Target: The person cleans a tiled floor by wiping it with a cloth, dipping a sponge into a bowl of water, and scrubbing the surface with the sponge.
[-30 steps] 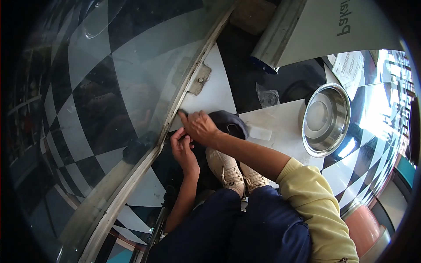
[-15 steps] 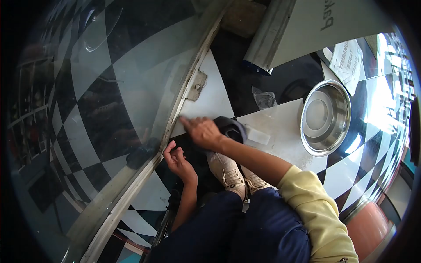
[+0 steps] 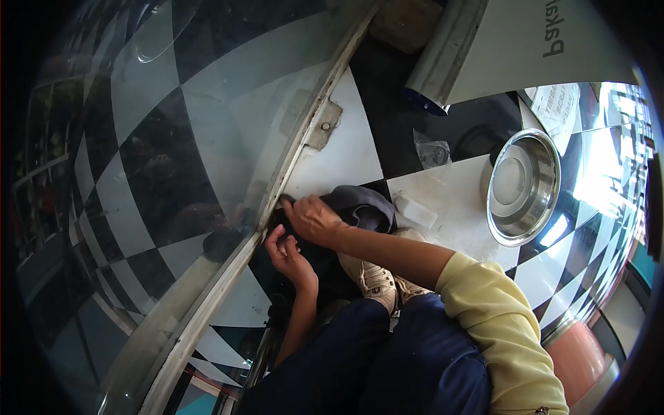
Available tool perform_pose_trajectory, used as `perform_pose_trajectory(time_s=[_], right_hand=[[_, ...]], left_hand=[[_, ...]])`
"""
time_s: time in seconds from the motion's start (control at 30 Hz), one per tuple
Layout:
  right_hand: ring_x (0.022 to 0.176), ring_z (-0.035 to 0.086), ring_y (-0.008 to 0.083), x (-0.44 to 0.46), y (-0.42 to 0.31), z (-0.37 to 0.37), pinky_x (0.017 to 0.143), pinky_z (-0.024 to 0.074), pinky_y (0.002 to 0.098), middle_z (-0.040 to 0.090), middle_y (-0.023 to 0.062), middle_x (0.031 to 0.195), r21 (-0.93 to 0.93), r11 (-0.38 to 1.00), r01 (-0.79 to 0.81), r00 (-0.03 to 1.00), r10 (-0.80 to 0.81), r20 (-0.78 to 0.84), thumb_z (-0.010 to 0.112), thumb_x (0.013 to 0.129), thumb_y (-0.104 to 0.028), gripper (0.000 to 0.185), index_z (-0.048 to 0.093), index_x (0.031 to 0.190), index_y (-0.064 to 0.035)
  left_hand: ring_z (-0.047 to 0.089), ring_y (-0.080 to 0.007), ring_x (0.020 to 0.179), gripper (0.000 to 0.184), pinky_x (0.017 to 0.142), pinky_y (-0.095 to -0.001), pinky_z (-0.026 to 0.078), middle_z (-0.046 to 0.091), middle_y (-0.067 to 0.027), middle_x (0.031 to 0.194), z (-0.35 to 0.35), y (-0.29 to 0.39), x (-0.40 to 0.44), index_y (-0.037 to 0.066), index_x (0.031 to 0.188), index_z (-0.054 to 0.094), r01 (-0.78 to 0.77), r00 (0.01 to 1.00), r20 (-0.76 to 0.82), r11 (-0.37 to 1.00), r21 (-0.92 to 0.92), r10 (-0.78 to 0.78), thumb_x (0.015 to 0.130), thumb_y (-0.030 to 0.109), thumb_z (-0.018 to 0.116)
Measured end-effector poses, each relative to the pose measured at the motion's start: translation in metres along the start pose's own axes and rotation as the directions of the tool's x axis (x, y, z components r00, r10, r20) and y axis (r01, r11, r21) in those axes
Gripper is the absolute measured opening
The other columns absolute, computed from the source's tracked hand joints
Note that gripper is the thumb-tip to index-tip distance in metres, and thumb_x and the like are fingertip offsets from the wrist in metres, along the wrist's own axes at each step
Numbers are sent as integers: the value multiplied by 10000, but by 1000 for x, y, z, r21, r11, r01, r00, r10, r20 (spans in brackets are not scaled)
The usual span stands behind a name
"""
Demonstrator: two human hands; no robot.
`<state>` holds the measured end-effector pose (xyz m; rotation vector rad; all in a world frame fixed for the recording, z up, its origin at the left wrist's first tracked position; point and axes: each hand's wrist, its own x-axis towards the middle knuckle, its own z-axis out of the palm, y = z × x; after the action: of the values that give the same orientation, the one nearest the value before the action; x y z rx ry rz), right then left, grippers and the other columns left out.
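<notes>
Head view gives me the right hand (image 3: 312, 220) closed on a dark cloth (image 3: 340, 199), which bunches out beneath it beside the white frame (image 3: 209, 313). I see the left hand (image 3: 292, 261) nearby, fingers loosely spread.

Matt cloth (image 3: 371, 205); glossy metal basin (image 3: 543, 183)

Glass panel (image 3: 149, 173): far left, frame (image 3: 214, 294) along its right edge. Right hand (image 3: 313, 220): beside frame, cloth (image 3: 363, 204) beneath. Left hand (image 3: 292, 263): just behind, left of shoes (image 3: 377, 280). On floor (image 3: 339, 149): block (image 3: 416, 211) right of cloth; plastic wrapper (image 3: 433, 153) ahead of block; basin (image 3: 543, 195) farther right.
</notes>
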<state>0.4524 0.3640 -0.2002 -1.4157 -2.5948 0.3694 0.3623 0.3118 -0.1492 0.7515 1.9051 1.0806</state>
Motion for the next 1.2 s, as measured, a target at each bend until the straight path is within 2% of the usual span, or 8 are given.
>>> perform_pose_trajectory(time_s=[0.33,0.4,0.47,0.57,0.67,0.9,1.0,1.2], right_hand=[[796,646,202,4,6,9,678,443,341,655,55,816,298,949,102,994,-112,18,546,888,-288,395,643,1200,-67],[799,638,211,2,5,7,703,463,340,643,49,843,276,927,253,950,-293,113,577,863,-263,428,611,1251,-88],[805,636,223,1,11,3,721,479,348,638,54,863,304,921,244,956,-281,85,591,851,-243,461,587,1288,-95],[805,638,250,-13,31,-15,727,497,378,638,87,889,293,956,-20,984,71,-163,562,883,-199,496,527,1359,-64],[788,639,237,-10,65,-29,712,500,367,643,99,879,254,878,-406,905,424,-20,513,935,-162,497,470,1404,-2],[745,630,192,7,56,-14,692,491,339,624,46,790,73,959,-272,959,277,-61,542,873,-164,511,509,1334,53],[753,627,187,-7,30,-11,685,454,319,641,46,781,53,996,-77,997,79,-20,525,885,-203,487,557,1315,22],[848,674,245,6,3,-16,724,499,376,685,82,862,414,899,145,911,-284,298,564,866,-185,361,669,1206,-125]], left_hand=[[499,-76,793,306,662,-232,378,606,-16,1131,3,6,2,42,1193,581,-17,1000,-17,1000,-2,17,889,67,563],[499,-76,797,303,662,-232,377,603,-17,1134,5,6,3,44,1189,581,-48,999,-5,999,-2,48,887,75,568],[500,-76,801,297,661,-232,377,598,-19,1138,5,8,1,47,1179,584,-55,998,-8,998,-11,55,884,79,572],[502,-77,805,283,661,-232,377,592,-22,1142,5,11,2,50,1163,589,-83,996,-17,997,-8,82,882,81,574],[506,-79,807,274,660,-230,382,591,-23,1142,7,8,2,50,1154,594,-70,997,-10,998,-3,70,882,81,576],[509,-79,809,284,652,-227,390,595,-23,1149,4,6,4,46,1172,596,-66,998,13,998,0,66,890,67,567],[506,-75,806,285,660,-228,389,600,-24,1147,6,6,6,41,1179,594,-59,998,11,998,2,59,898,65,558],[530,-105,854,275,751,-255,408,609,-47,1140,0,21,10,17,1185,579,-97,995,-24,995,30,98,917,74,551]])
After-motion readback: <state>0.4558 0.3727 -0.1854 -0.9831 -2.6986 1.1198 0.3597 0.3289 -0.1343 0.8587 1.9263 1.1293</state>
